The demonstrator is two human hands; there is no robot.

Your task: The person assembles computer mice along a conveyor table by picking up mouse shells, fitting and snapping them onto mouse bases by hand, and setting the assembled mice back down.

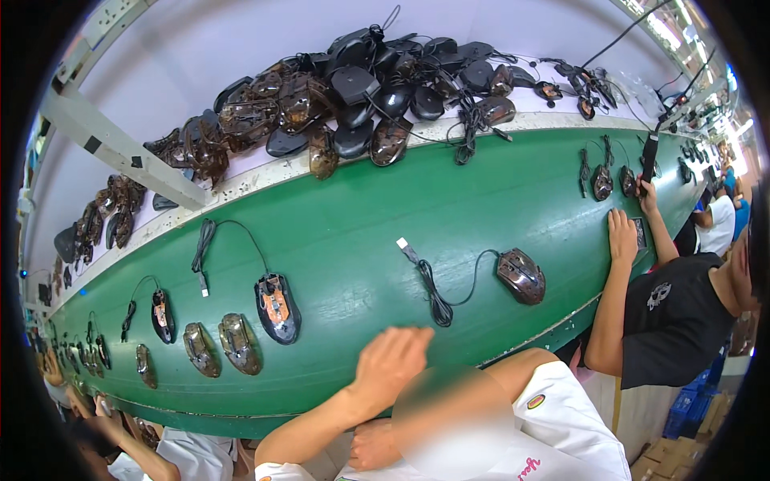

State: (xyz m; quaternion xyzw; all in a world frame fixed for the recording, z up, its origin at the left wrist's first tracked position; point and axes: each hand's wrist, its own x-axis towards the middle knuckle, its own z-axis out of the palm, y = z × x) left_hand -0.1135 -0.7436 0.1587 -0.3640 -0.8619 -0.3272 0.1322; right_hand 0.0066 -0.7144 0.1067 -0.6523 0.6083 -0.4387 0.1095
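Observation:
My left hand [393,362] hovers at or rests over the near edge of the green conveyor belt [345,208]. Its fingers are loosely bent and slightly blurred, and I see nothing in them. Below that wrist, my right hand [374,445] is closed with curled fingers, its palm hidden; the right forearm crosses my body, partly blurred out. Nearest the left hand lies a dark computer mouse [521,276] with its bundled cable [433,297]. To the left sit an opened mouse [277,309] with orange inside and two brown translucent mouse shells [239,343].
A big heap of mouse shells and cabled mice [353,88] fills the shelf behind the belt. A white metal post [120,152] stands at left. On the right, a co-worker in a black shirt [670,321] reaches onto the belt. Another person in white [192,457] sits lower left.

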